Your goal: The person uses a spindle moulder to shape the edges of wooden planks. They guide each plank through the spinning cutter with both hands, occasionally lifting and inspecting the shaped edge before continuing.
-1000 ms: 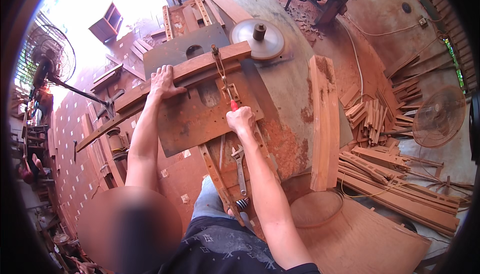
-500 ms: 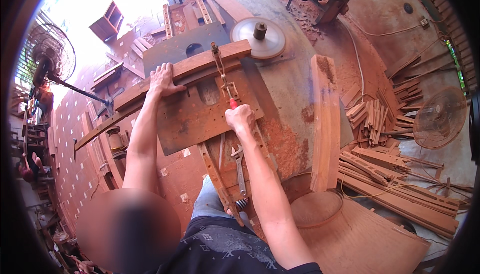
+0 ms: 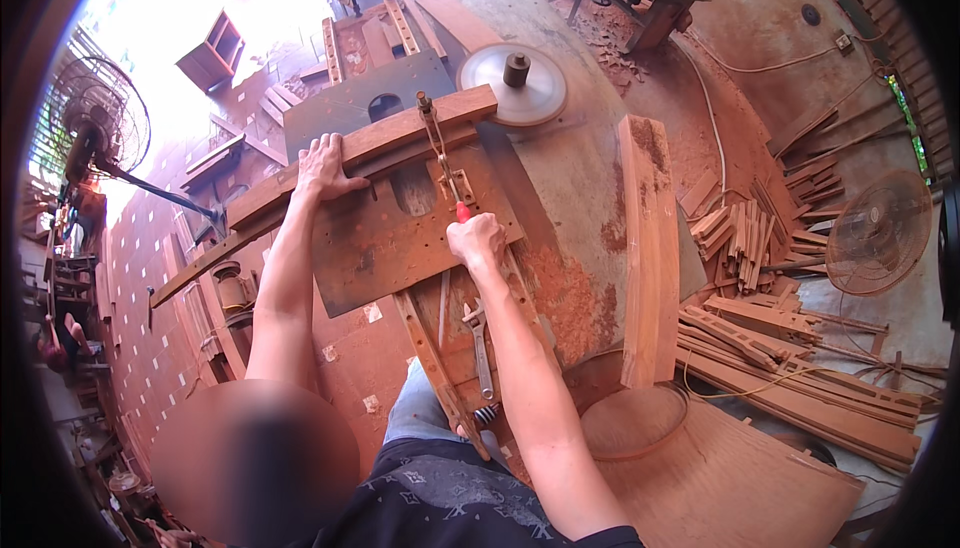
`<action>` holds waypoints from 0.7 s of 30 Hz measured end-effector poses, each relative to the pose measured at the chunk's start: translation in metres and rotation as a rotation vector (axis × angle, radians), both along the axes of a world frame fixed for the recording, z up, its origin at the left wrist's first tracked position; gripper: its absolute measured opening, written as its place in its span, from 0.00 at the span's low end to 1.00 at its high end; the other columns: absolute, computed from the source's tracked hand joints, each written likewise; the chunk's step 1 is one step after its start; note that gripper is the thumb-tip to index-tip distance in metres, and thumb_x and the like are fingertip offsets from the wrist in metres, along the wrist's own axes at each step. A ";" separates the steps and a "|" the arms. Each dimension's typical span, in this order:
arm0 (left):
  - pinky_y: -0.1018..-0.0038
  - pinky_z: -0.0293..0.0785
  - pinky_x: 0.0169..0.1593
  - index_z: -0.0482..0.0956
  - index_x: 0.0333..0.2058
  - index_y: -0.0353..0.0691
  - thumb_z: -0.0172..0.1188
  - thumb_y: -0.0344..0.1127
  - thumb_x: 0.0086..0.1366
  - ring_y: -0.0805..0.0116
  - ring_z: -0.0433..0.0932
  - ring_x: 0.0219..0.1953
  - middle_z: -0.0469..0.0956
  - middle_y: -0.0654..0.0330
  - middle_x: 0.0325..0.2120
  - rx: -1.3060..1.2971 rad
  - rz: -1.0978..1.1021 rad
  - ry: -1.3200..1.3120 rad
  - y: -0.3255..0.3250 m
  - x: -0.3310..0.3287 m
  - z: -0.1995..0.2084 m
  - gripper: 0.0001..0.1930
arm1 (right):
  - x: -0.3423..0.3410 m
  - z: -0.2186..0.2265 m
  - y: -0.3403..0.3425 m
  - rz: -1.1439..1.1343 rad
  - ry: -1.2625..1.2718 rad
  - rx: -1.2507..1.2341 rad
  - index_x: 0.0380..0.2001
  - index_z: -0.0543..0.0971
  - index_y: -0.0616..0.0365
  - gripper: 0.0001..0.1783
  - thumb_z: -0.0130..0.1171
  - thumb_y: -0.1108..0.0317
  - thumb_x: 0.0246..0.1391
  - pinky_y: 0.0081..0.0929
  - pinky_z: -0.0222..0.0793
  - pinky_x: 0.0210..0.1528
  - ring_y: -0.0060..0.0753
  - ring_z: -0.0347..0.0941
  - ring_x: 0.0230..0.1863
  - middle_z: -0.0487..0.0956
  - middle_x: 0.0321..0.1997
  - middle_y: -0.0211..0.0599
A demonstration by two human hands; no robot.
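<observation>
My left hand [image 3: 325,168] lies over a long reddish wooden beam [image 3: 400,135], fingers across its top and thumb along the near side. The beam rests on a flat dark metal plate [image 3: 365,283] dusted with sawdust. My right hand [image 3: 477,240] is closed around the red handle of a toggle clamp [image 3: 437,138], which is fixed to the plate and reaches over the beam. Just past the beam's right end is a round saw blade [image 3: 545,88], blurred as if spinning, around a dark hub. The contact between beam and blade cannot be made out.
A thick timber [image 3: 650,258] lies to the right on the bench. An adjustable wrench [image 3: 480,353] lies between slotted rails [image 3: 430,363] near me. Stacked wood strips [image 3: 800,388] and a fan [image 3: 880,233] are at right, another fan [image 3: 90,113] at left.
</observation>
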State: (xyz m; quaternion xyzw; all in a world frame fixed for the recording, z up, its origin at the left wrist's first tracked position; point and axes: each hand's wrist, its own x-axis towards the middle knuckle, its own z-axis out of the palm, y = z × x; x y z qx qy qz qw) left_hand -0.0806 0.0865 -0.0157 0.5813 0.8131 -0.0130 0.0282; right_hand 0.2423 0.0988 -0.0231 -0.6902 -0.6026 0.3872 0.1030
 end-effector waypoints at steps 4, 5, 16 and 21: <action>0.49 0.67 0.61 0.71 0.58 0.38 0.80 0.68 0.41 0.49 0.72 0.61 0.74 0.52 0.53 -0.009 0.002 -0.001 0.003 -0.002 0.001 0.53 | -0.003 0.000 0.004 0.011 -0.003 -0.011 0.34 0.87 0.70 0.20 0.61 0.59 0.55 0.50 0.82 0.54 0.67 0.84 0.49 0.85 0.42 0.69; 0.49 0.67 0.61 0.71 0.58 0.38 0.80 0.68 0.41 0.49 0.72 0.61 0.74 0.52 0.53 -0.011 0.004 0.000 0.004 -0.003 0.002 0.53 | -0.005 0.003 0.004 0.006 -0.005 -0.025 0.34 0.87 0.70 0.20 0.61 0.59 0.55 0.51 0.82 0.54 0.67 0.84 0.50 0.85 0.43 0.69; 0.48 0.67 0.62 0.71 0.58 0.38 0.80 0.68 0.41 0.49 0.72 0.62 0.74 0.52 0.54 0.000 0.005 -0.006 0.013 -0.014 0.002 0.53 | -0.015 0.006 0.014 -0.007 -0.003 -0.054 0.37 0.87 0.70 0.22 0.61 0.56 0.59 0.52 0.81 0.55 0.68 0.83 0.51 0.85 0.45 0.69; 0.48 0.66 0.63 0.70 0.58 0.37 0.81 0.66 0.40 0.48 0.71 0.62 0.74 0.51 0.53 0.023 0.000 -0.024 0.022 -0.023 0.002 0.53 | -0.025 -0.001 0.024 0.006 -0.005 -0.025 0.36 0.87 0.70 0.24 0.60 0.54 0.60 0.52 0.81 0.55 0.68 0.84 0.51 0.85 0.44 0.69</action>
